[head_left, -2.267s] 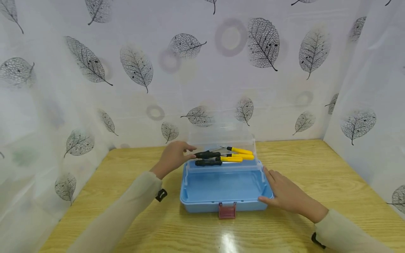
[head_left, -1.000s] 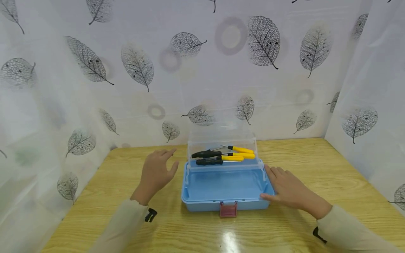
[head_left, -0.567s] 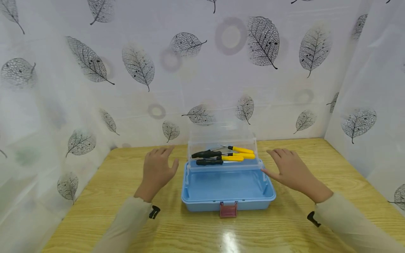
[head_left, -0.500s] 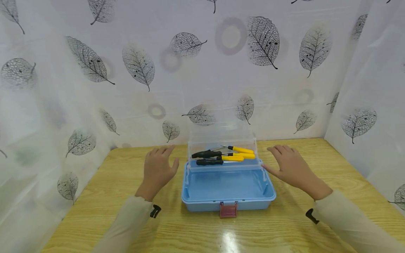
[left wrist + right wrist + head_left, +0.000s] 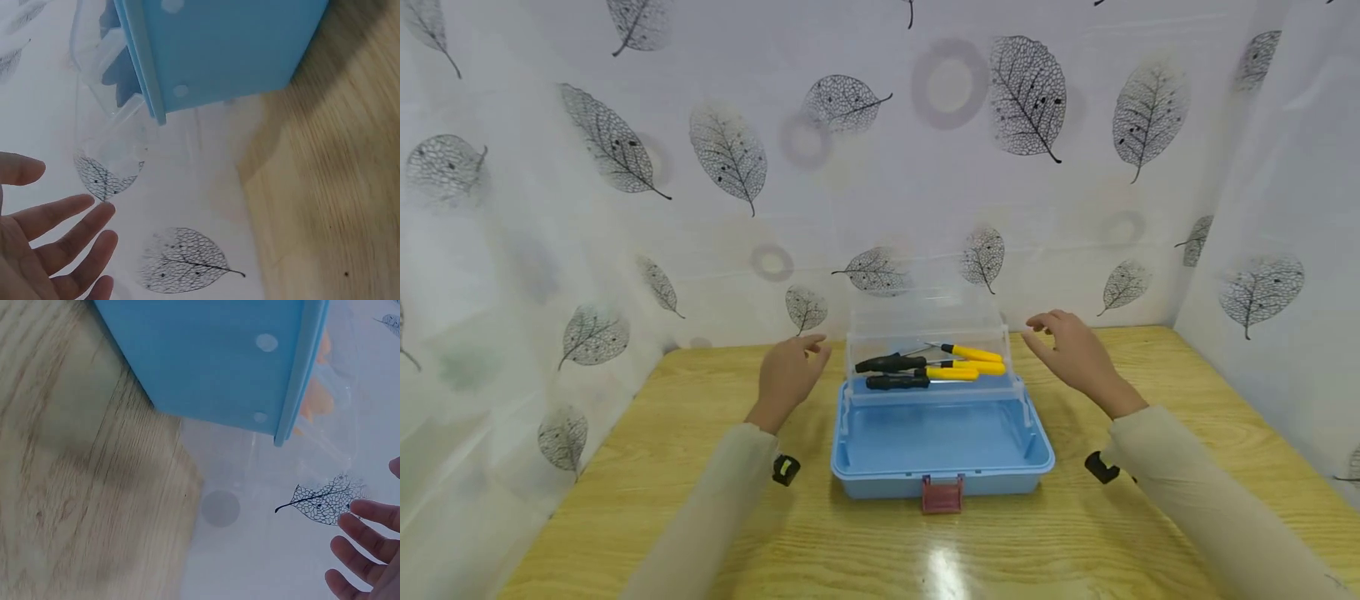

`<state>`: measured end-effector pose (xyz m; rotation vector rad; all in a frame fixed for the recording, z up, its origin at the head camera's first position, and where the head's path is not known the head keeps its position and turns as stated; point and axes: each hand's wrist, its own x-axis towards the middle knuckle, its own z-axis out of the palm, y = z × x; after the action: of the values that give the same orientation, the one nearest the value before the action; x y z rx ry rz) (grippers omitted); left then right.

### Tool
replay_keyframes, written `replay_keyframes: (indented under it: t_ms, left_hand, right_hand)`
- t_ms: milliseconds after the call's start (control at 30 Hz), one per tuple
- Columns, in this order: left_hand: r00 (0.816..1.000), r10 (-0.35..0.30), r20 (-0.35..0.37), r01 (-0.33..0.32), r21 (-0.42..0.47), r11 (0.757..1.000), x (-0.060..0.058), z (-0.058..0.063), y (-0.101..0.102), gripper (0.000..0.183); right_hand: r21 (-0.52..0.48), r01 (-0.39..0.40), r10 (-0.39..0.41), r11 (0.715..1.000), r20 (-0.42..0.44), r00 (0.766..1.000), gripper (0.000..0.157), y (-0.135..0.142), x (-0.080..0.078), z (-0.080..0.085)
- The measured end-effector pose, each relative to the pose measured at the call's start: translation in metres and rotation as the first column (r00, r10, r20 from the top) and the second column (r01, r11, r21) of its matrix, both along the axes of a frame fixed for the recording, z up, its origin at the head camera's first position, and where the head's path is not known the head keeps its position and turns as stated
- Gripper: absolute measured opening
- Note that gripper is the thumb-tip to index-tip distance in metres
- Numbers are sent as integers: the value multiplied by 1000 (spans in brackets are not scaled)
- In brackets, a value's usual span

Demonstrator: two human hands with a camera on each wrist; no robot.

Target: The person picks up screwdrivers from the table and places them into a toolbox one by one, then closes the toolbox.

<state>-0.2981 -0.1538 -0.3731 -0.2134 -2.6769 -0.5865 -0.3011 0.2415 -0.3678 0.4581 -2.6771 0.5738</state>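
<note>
A light-blue toolbox (image 5: 940, 485) with a red latch (image 5: 942, 497) stands on the table, its clear lid (image 5: 925, 312) raised at the back. In the raised clear tray (image 5: 940, 395) lie several hand tools: screwdriver-like ones with yellow handles (image 5: 977, 367) and others with black handles (image 5: 897, 382). My left hand (image 5: 786, 375) hovers just left of the tray, fingers apart and holding nothing. On the other side, my right hand (image 5: 1075, 354) is raised beside the lid's right edge, also holding nothing. Both wrist views show loosely spread fingers away from the blue side walls.
The toolbox's lower compartment (image 5: 936, 433) shows a bare blue floor. Wood-grain table (image 5: 700, 417) extends around the box. A white leaf-print curtain (image 5: 880, 192) hangs close behind the lid and along both sides.
My left hand left the black handle, drew back, then came forward again beside the tray. My right hand lifted off the box's right rim and rose toward the lid. The tools stayed put.
</note>
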Motion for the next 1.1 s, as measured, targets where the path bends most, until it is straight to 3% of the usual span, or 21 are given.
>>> replay_keyframes:
  t_ms: [100,200,400,533,600,667,867,967,1100]
  left_hand:
    - [987,-22,162,1,130,992,-12,1,0,40]
    - [964,-61,260,-1,231,973,-24,-2,-1,42]
    - [910,-156,384,-3,383,924,-46,-14,-3,45]
    - [860,-235,454,-15,483,876,-55,-23,-1,44]
    - [846,-260,465,-18,513,858,-57,-27,0,43]
    - [849,-262,459,-21,526,850,-57,-29,2,41]
    - [885,-223,408,-28,525,850,-53,-31,3,37]
    - [883,-230,409,-25,531,847,-53,-34,2,37]
    - [874,-218,435,-33,501,865,-54,-38,1,35]
  right_hand:
    - [-97,-6,17,995,112,994,43,1,-11,-2]
    - [-166,-6,36,986,179,983,44,1,-22,-8]
    - [-188,7,53,982,311,949,50,-1,-41,-20]
    - [-166,6,59,986,382,922,50,-2,-52,-29]
    - [-153,-3,65,988,400,914,49,-2,-55,-32]
    - [-145,-7,67,989,413,908,48,-3,-58,-35]
    - [-153,-22,87,988,432,898,46,-6,-61,-41]
    - [-158,-24,91,987,432,897,47,-7,-62,-42]
    - [-163,-21,89,986,425,901,46,-7,-64,-46]
